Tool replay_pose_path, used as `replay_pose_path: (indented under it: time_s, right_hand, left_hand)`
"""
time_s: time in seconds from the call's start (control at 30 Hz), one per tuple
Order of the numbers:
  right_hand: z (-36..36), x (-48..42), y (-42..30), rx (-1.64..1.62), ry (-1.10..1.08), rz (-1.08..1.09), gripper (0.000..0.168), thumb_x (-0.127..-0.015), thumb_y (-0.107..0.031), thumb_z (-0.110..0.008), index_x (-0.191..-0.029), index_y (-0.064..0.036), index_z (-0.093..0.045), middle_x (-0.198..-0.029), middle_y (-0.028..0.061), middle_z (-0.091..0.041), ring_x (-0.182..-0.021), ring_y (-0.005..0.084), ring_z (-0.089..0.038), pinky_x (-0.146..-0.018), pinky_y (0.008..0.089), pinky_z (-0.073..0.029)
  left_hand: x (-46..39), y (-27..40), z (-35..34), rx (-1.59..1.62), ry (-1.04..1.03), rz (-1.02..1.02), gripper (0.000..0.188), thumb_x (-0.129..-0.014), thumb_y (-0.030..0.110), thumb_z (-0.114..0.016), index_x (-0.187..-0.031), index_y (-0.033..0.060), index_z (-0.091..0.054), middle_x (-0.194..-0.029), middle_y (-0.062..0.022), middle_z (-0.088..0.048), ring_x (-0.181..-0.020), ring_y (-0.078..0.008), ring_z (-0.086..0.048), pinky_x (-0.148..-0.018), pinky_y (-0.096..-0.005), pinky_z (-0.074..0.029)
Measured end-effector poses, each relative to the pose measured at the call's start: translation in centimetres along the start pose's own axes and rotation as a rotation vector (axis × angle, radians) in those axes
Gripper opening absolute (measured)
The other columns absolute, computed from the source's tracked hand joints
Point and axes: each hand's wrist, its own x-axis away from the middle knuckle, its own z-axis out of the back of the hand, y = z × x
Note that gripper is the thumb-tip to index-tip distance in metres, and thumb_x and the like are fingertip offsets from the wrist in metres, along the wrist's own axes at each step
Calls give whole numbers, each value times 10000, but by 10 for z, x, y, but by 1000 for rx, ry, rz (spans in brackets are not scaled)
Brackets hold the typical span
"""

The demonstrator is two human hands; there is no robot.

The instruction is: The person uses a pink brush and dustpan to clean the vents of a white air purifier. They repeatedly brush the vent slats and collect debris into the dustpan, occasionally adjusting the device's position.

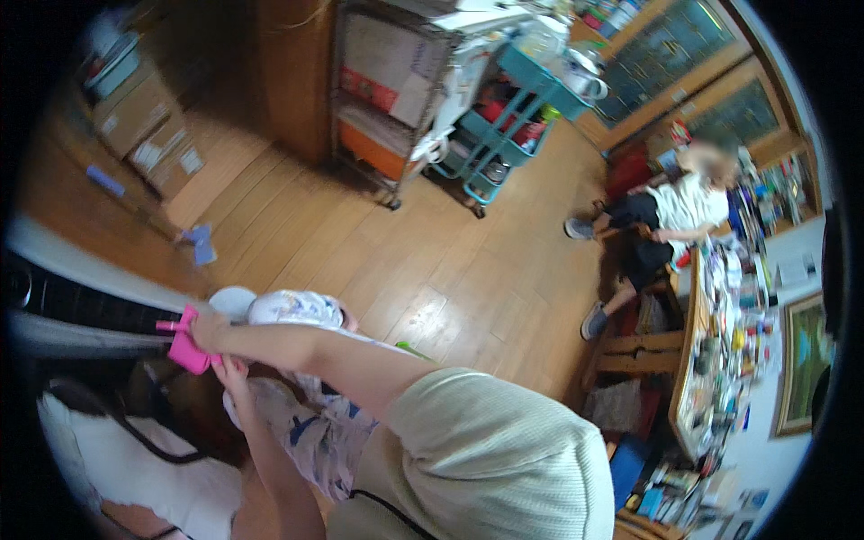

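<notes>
A bright pink object (pixel 189 347), its kind unclear, is at the left in the head view, between my two hands. My right hand (pixel 210 332) grips its upper right side. Just below, the fingers of my left hand (pixel 233 373) pinch its lower corner. Beyond the pink object lies a dark recess with pale, curved edges (pixel 101 331). Close by my right hand stands a round whitish thing (pixel 233 302), partly hidden by my forearm. Under my arms show patterned trousers (pixel 304 425).
A person (pixel 688 209) sits at the right by a cluttered desk (pixel 690 378). A teal wheeled trolley (pixel 516 152) and a metal rack on castors (pixel 432 88) stand at the top. Cardboard boxes (pixel 145 128) are stacked upper left. A white cloth (pixel 155 472) lies lower left, near a dark curved bar (pixel 145 439).
</notes>
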Motion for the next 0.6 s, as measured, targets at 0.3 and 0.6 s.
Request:
replay_pose_path:
  time_s: [0.3,0.6]
  right_hand:
    - [54,30,38,214,-26,353,246,-849,-208,-444,-894,-8,-580,-771,247,-616,-730,408,-614,-637,500,-486]
    - [47,34,3,142,39,250,452,-950,-401,-270,-922,-26,-520,-789,303,-600,-778,465,-587,-691,542,-453]
  left_hand:
    - [28,24,-32,81,89,15,228,-915,220,-505,-1111,130,-431,-657,34,-426,-511,-77,-435,-424,-223,-344]
    - [34,41,-40,-27,38,-66,176,-933,191,-459,-1064,94,-393,-522,6,-438,-393,-79,-408,-380,-224,-306]
